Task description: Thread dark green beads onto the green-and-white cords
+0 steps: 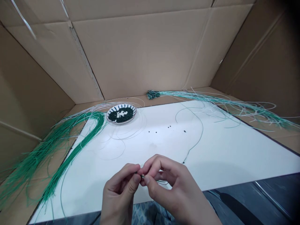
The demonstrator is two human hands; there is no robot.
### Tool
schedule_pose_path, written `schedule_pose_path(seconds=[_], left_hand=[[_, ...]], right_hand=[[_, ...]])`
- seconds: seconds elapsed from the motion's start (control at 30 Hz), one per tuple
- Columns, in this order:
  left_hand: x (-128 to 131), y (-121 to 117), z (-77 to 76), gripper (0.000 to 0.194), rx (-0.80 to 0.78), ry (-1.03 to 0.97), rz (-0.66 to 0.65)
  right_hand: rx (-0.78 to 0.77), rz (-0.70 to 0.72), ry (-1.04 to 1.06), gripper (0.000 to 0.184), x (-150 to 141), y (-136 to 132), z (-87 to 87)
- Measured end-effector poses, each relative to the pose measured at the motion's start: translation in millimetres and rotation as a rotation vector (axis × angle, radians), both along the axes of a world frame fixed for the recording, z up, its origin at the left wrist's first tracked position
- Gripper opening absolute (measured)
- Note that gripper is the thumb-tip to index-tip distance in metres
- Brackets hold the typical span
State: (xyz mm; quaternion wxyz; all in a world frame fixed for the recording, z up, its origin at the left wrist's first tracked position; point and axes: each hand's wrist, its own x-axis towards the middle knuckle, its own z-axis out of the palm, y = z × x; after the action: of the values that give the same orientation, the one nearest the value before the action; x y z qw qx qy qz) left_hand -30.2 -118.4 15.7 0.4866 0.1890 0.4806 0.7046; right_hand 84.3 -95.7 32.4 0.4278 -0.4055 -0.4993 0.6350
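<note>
A cardboard enclosure (150,47) walls in a white sheet (217,153), with long bundles of green wire (70,147) swept to the sides, apparently keeping the middle free, and a patterned plate (121,105) of dark beads (120,115) sits at the back. Above the sheet's near edge, the left hand (119,190) and right hand (168,184) grasp a short wire end (142,176) in a tight fingertip pinch.
</note>
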Motion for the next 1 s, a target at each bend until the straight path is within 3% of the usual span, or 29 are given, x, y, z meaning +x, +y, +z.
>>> schedule_pose_path(seconds=[0.4, 0.67, 0.87, 1.0], left_hand=[[0.5, -1.0, -0.7, 0.032, 0.004, -0.008, -0.016], [-12.8, 1.3, -18.4, 0.024, 0.063, 0.048, -0.094], [-3.8, -3.3, -22.0, 0.031, -0.024, 0.022, 0.08], [0.5, -5.1, -18.7, 0.035, -0.056, -0.026, 0.071]], right_hand=[[0.01, 0.011, -0.016, 0.011, 0.4, 0.0, 0.0], [0.122, -0.075, -0.04, 0.014, -5.3, -4.5, -4.7], [0.217, -0.242, -0.068, 0.018, -15.2, -10.7, -16.6], [0.246, -0.277, -0.061, 0.015, -16.8, -11.9, -19.6]])
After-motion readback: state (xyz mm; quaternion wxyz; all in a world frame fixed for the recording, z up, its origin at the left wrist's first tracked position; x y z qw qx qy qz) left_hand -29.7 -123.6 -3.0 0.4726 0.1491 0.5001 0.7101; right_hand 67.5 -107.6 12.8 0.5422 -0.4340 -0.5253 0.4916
